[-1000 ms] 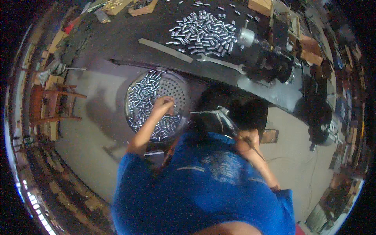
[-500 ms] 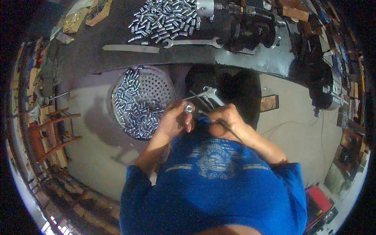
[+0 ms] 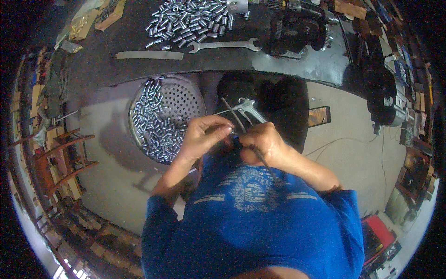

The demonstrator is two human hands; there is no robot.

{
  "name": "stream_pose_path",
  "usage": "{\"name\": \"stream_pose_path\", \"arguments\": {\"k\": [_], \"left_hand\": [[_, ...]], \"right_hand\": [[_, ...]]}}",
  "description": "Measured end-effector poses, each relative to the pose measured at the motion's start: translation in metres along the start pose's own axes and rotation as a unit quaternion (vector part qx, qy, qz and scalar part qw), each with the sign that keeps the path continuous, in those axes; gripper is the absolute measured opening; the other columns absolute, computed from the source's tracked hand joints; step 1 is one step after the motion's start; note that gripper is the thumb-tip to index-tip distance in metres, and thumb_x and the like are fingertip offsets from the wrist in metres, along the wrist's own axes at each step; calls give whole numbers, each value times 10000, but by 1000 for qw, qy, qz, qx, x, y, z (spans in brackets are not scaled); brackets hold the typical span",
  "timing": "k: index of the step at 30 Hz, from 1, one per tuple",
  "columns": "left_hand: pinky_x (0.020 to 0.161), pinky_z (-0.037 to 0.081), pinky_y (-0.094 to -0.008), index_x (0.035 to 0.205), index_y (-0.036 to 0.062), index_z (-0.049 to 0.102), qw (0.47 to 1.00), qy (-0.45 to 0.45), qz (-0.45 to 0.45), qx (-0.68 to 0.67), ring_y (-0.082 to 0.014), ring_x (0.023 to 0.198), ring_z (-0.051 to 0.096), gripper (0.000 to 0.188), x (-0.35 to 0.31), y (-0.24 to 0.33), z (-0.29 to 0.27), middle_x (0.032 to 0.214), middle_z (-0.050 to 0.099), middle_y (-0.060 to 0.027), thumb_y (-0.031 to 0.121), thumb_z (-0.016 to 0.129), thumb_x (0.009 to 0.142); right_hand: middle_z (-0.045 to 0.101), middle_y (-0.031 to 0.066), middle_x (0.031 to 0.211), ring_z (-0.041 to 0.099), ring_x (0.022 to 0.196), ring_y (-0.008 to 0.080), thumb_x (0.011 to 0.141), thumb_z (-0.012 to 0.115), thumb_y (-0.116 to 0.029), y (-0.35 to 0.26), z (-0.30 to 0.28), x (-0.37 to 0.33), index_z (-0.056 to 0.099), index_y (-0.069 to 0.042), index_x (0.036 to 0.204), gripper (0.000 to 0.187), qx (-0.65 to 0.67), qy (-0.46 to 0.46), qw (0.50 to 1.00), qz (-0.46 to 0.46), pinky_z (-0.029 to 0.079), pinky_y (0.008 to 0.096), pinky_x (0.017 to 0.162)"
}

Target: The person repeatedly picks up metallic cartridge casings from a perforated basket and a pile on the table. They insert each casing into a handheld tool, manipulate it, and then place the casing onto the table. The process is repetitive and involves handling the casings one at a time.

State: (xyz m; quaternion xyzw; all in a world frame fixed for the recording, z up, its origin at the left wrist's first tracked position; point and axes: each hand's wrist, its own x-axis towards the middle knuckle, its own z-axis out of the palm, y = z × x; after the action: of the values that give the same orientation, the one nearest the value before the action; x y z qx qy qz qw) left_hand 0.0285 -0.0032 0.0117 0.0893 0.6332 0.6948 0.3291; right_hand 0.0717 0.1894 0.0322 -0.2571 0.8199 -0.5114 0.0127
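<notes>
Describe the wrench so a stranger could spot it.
Find the dark workbench across the picture's top. Toward its near edge, below the heap of metal cylinders, lies the wrench: forked at both ends, unlike the flat strip to its left.

Workshop, 1 wrench (image 3: pixel 225 45), geared machinery (image 3: pixel 302 33), workbench (image 3: pixel 218 61)

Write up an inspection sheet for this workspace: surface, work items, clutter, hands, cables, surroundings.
Surface: dark bench.
Work items: metal cylinders cover part of a round perforated tray; another heap lies on the bench.
Clutter: wrench, grey strip and dark machine on the bench.
Hands: left hand pinches a shiny piece, mostly hidden; right hand grips a thin rod, air gun beside it, hold unclear.
Cables: thin cord on the floor, right.
Surroundings: wooden chair left; red-and-black item lower right.
</notes>
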Motion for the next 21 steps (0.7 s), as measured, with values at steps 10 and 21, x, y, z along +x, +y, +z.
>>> {"name": "stream_pose_path", "arguments": {"k": [10,21], "left_hand": [[814,411,-259,930,-4,574,999,-18,21,-31,-133,919,538,226,6,-2,7,946,587,-54,-15,624,710],[627,429,-232,821,14,556,952,104,150,246,-106,696,534,163,16,-1,-3,758,544,-32,-27,625,678]], "right_hand": [[299,56,438,315,399,124,628,524,-23,5,4,-7,352,-45,495,218,149,38,976,156,260,308,394],[372,41,454,374,408,134,616,531,-52,3,-14,-28,329,-59,476,246,177,42,974,132,283,265,410]]}}
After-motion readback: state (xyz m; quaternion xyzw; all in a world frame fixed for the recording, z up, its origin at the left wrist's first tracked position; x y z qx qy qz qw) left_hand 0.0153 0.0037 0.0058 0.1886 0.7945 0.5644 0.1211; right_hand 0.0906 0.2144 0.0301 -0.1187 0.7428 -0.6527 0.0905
